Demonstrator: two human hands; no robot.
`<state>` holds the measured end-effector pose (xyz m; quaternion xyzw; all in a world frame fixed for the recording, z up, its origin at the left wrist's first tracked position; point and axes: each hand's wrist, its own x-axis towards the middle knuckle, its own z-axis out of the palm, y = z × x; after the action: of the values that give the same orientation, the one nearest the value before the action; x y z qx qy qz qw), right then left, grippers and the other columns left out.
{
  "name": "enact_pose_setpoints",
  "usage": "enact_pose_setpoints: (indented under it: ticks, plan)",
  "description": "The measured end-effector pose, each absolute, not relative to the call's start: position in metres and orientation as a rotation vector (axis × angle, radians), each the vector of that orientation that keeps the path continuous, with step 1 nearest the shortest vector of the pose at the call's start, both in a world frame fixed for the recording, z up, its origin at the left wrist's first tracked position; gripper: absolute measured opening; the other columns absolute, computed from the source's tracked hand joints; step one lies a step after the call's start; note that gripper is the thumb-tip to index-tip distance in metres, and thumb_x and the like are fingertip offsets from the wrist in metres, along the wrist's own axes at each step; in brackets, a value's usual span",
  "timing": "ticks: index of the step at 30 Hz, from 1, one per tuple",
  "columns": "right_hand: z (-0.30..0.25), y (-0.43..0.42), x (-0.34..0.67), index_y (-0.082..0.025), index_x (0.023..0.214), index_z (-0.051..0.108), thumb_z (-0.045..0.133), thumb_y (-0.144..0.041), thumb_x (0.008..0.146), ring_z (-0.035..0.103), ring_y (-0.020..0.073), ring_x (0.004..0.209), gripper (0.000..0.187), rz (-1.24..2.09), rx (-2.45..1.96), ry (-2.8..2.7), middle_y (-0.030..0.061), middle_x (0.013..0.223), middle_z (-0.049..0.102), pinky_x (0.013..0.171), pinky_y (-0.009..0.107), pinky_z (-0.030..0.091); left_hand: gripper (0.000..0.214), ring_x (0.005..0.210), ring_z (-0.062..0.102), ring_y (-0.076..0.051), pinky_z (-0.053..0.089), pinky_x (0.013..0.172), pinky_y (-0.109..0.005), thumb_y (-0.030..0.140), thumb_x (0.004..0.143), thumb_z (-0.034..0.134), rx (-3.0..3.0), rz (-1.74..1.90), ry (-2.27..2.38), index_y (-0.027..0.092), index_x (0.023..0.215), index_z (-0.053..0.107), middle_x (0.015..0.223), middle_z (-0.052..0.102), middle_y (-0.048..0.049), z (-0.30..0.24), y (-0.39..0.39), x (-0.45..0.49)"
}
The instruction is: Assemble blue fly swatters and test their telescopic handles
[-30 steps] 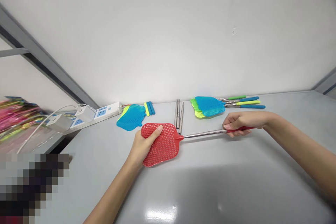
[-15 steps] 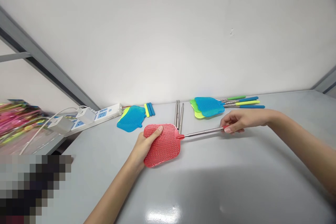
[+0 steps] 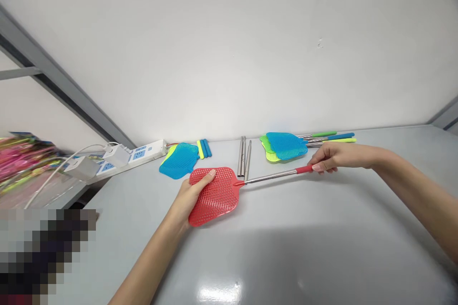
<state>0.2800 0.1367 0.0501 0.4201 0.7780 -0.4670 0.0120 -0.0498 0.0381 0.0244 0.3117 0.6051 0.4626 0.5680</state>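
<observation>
A red fly swatter (image 3: 216, 194) with a telescopic metal rod (image 3: 270, 176) lies across the middle of the grey table (image 3: 286, 248). My left hand (image 3: 191, 195) grips the left edge of its red mesh head, thumb on top. My right hand (image 3: 331, 157) is closed on the red grip at the rod's far end, where only a short red piece shows. The rod slants up to the right between the two hands.
Finished blue and yellow-green swatters (image 3: 284, 145) lie at the back right with coloured handles. Bare metal rods (image 3: 243, 156), loose blue and yellow grips (image 3: 203, 147) and blue mesh heads (image 3: 179, 159) lie at the back. A white power strip (image 3: 143, 152) with chargers sits at the left.
My right hand has moved back and up along the rod's end, so the rod now tilts more. The red head has shifted slightly left with my left hand.
</observation>
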Motion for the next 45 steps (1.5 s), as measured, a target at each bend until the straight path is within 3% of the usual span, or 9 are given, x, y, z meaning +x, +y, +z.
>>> enact_pose_setpoints:
  ticks: [9,19,23,32,37,41,45]
  plan:
    - [0.047,0.138,0.281,-0.014,0.068,0.061,0.051,-0.033,0.073,0.032,0.0087,0.047,0.022,-1.628,1.124,2.371,-0.0014,0.053,0.042,0.046,0.024,0.023,0.034,0.061,0.061,-0.019,0.049,0.054,-0.027,0.04,0.062,0.063,0.722,1.082,1.43,0.013,0.082,0.059,0.076,0.065,-0.0083,0.021,0.038,-0.049]
    - [0.023,0.141,0.269,-0.013,0.058,0.049,0.042,-0.028,0.076,0.012,0.0059,0.041,0.024,-2.052,1.222,1.955,-0.0059,0.044,0.022,0.041,0.025,0.006,0.025,0.048,0.056,-0.012,0.045,0.047,-0.02,0.037,0.059,0.066,0.948,1.281,1.557,0.014,0.064,0.058,0.056,0.061,0.0004,0.019,0.037,-0.04]
    - [0.028,0.139,0.267,-0.013,0.059,0.052,0.041,-0.031,0.077,0.015,0.0069,0.041,0.028,-1.977,1.233,2.054,-0.0053,0.044,0.023,0.041,0.025,0.009,0.024,0.049,0.056,-0.012,0.046,0.049,-0.02,0.037,0.06,0.065,0.884,1.283,1.5,0.014,0.066,0.058,0.055,0.061,0.0005,0.019,0.036,-0.037]
    - [0.051,0.131,0.272,-0.021,0.077,0.058,0.052,-0.045,0.071,0.036,0.011,0.056,0.025,-1.684,1.302,2.324,0.0003,0.068,0.047,0.051,0.024,0.029,0.035,0.063,0.062,-0.02,0.05,0.055,-0.029,0.041,0.064,0.061,0.681,1.097,1.364,0.014,0.086,0.058,0.077,0.065,-0.0089,0.024,0.037,-0.045]
    - [0.053,0.137,0.278,-0.02,0.076,0.058,0.047,-0.049,0.073,0.037,0.0117,0.056,0.031,-1.436,1.546,2.578,-0.0005,0.061,0.043,0.052,0.024,0.028,0.03,0.064,0.062,-0.019,0.051,0.056,-0.028,0.036,0.063,0.063,0.569,1.129,1.336,0.014,0.085,0.059,0.079,0.065,-0.0082,0.026,0.04,-0.049]
    - [0.049,0.139,0.275,-0.019,0.069,0.056,0.047,-0.049,0.074,0.036,0.0113,0.055,0.032,-1.455,1.556,2.666,-0.0011,0.057,0.04,0.051,0.025,0.027,0.029,0.059,0.061,-0.017,0.05,0.053,-0.026,0.035,0.063,0.063,0.571,1.177,1.359,0.014,0.083,0.059,0.074,0.065,-0.0073,0.027,0.04,-0.047]
    - [0.043,0.138,0.275,-0.017,0.054,0.046,0.048,-0.046,0.075,0.026,0.0088,0.048,0.036,-1.534,1.513,2.68,-0.0029,0.052,0.031,0.046,0.026,0.018,0.031,0.056,0.061,-0.019,0.05,0.051,-0.028,0.037,0.062,0.064,0.635,1.226,1.466,0.013,0.081,0.059,0.069,0.065,-0.0068,0.02,0.038,-0.041]
